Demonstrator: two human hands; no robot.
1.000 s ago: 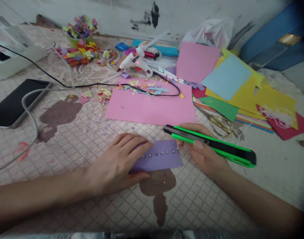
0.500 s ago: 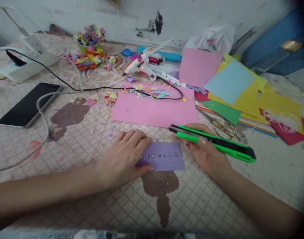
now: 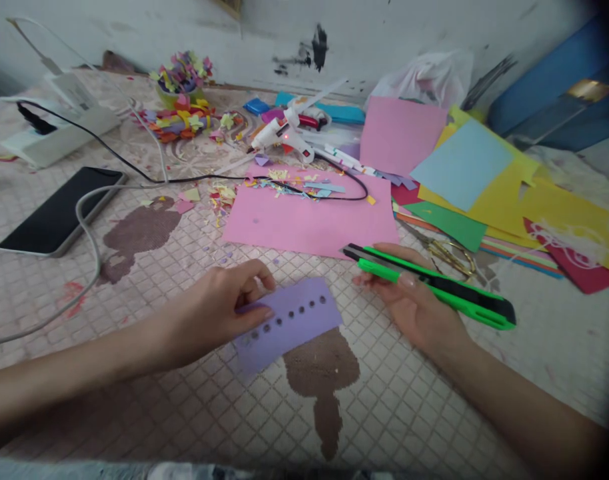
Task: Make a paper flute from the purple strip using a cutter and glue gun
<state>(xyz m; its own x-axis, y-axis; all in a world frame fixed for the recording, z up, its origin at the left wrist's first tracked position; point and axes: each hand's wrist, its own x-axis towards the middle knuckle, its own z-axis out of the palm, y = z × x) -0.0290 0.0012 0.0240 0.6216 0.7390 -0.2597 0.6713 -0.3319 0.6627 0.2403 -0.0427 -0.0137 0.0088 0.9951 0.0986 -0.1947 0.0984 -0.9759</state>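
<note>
Left hand (image 3: 229, 300) no longer pressing purple paper strip (image 3: 297, 330) flat; now pinches its left part between thumb and fingers. Strip shifted left and swung aslant, left end blurred. Row of small round spots, probably holes, now looks dark instead of pale. Right hand (image 3: 422, 310) much as before, fingers gripping green utility knife (image 3: 459, 297), tip pointing left, apart from strip. Strip is mid-scene over surface (image 3: 184, 407), nearer than pink sheet (image 3: 309, 227). Seems handling or checking, not cutting.

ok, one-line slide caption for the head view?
Left hand pinches a purple paper strip with a row of dots; right hand holds a green utility knife.
</note>
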